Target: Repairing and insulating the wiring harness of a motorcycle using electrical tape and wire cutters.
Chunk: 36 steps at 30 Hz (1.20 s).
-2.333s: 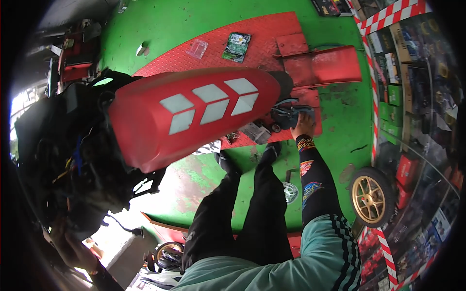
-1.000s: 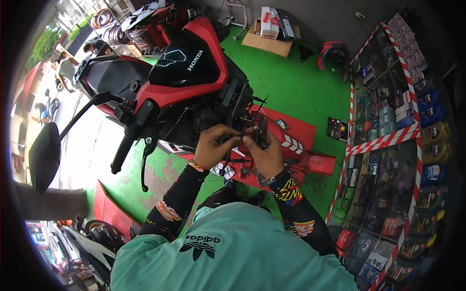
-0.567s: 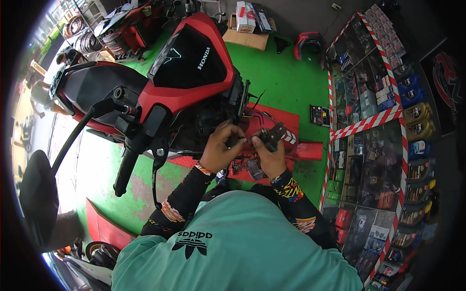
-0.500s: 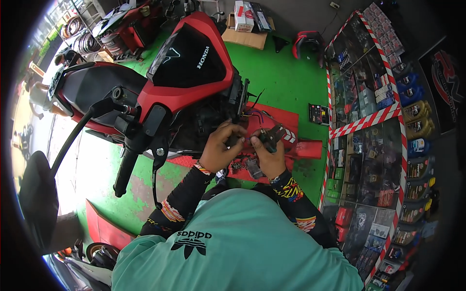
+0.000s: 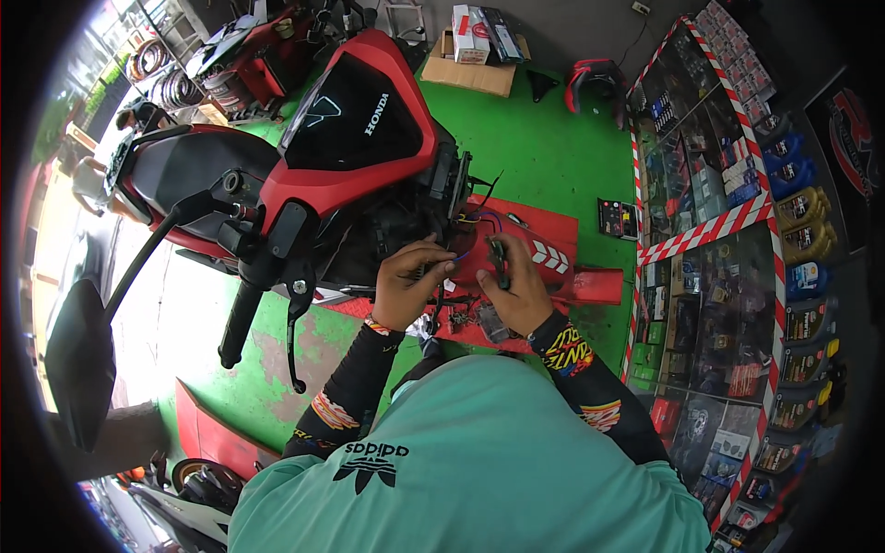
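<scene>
In front of the red and black motorcycle [image 5: 364, 120], my two hands are held close together. The thumb and fingers of my left hand [image 5: 407, 284] are pinched on a thin blue-purple wire [image 5: 462, 256]. To its right, my right hand [image 5: 522, 293] is closed around a dark tool that looks like pliers [image 5: 499, 258], pointing away from me. Its jaws are too small to make out. Loose purple and yellow wires [image 5: 481, 218] come out of the motorcycle's opened front, just beyond my hands.
A red platform [image 5: 553, 230] with white chevrons lies beneath my hands, small parts [image 5: 489, 323] on it. Striped-edge glass display cases [image 5: 705, 240] stand at right, bottles beside them. The motorcycle's handlebar grip [image 5: 241, 318] and mirror [image 5: 78, 369] stick out at left. Cardboard boxes [image 5: 470, 74] sit at the back.
My hands have moved slightly apart, the right one to the right and a little nearer to me. The pliers have turned from slanting to nearly upright in the picture. My view has shifted slightly.
</scene>
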{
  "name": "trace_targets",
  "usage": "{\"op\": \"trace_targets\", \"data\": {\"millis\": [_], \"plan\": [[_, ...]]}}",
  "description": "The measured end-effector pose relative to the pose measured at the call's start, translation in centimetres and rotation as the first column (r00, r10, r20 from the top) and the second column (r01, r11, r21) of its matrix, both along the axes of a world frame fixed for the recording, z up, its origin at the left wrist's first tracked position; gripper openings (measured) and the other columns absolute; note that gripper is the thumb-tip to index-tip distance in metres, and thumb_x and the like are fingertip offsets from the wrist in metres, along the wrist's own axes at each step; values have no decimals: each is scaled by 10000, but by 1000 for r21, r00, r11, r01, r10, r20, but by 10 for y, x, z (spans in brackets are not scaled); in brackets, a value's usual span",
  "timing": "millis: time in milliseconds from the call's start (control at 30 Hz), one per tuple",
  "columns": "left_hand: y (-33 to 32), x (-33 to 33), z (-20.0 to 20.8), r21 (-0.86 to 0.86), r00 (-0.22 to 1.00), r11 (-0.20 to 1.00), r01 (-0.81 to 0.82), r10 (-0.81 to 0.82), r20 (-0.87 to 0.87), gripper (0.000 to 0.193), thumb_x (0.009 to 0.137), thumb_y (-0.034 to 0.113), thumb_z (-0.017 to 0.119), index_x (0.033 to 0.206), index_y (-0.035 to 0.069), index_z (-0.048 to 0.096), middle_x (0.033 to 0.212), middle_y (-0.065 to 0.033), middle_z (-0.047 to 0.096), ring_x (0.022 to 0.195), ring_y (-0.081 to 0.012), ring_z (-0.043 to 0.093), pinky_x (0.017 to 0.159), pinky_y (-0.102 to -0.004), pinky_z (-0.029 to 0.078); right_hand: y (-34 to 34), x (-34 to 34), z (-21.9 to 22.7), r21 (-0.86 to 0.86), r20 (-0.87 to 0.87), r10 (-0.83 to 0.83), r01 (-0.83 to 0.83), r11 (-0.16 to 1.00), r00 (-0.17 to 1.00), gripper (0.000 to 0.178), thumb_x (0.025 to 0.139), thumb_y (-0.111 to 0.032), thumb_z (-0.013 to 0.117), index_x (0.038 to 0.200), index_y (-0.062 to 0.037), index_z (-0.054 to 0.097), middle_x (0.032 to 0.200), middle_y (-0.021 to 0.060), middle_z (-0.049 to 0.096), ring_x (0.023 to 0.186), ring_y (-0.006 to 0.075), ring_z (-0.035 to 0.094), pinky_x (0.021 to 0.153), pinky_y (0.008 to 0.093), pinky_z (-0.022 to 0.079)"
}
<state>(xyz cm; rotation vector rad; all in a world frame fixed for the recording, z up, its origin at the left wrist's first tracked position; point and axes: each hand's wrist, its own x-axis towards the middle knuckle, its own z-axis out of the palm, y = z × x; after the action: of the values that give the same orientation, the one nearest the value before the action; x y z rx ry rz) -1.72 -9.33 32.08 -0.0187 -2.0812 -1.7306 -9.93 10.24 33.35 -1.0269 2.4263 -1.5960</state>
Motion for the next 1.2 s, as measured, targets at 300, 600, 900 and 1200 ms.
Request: {"op": "trace_targets", "data": {"millis": [300,600,900,1200], "plan": [[1,-1,-4,134,1000,991,-18,21,-20,104,880,-60,690,977,-44,724,1014,-132,715,1016,-225,676,1194,-543,352,9,-7,10,272,-308,99,-12,962,946,644,742,-128,734,1356,-106,543,1026,147,523,997,360,537,903,471,463],[-6,-4,-9,177,999,984,19,-11,-48,97,872,-71,684,965,-73,713,1012,-139,703,1015,-220,673,1191,-538,353,0,-3,4,334,-298,65,41,942,952,684,707,-236,726,1369,-163,571,1030,139,520,1040,357,519,887,473,422],[-7,-2,-10,184,998,982,32,-22,-52,66,905,-58,646,959,-58,684,1002,-158,698,997,-230,672,1199,-570,330,0,0,-4,335,-269,55,40,941,961,707,650,-208,719,1343,-160,584,1024,120,531,1030,342,536,870,470,432],[-10,-1,-11,164,998,986,37,-28,-58,65,904,-55,651,956,-59,689,996,-157,697,992,-229,671,1196,-577,333,1,5,-2,354,-218,47,34,935,975,694,653,-172,719,1332,-147,578,1034,122,540,1033,346,551,904,486,455]]}}
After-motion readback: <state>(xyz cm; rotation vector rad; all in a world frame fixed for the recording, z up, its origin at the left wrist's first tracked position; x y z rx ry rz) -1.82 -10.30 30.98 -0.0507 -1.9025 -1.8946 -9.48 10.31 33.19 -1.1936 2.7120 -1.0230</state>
